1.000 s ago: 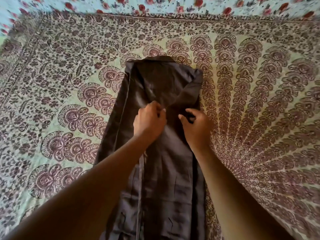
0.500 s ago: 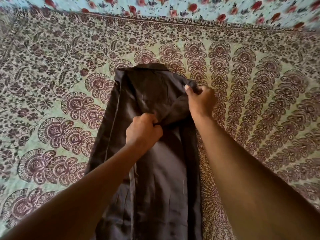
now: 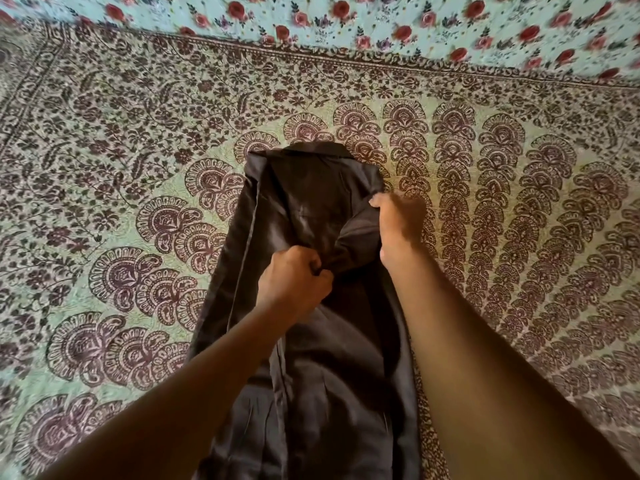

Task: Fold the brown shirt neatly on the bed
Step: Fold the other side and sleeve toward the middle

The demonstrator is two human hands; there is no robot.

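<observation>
I see the shirt (image 3: 311, 358) lying as a long narrow strip on the bed (image 3: 121, 202), its collar end toward 12 o'clock and the rest running down to 6 o'clock out of view. My left hand (image 3: 294, 282) is clenched on a bunch of cloth near the middle of the strip. My right hand (image 3: 398, 223) sits at 1 o'clock from the left one, gripping the shirt's right edge just below the collar. Between the two hands the cloth is pulled into a raised fold. A rose-print sheet (image 3: 415, 26) runs along the 12 o'clock edge.
</observation>
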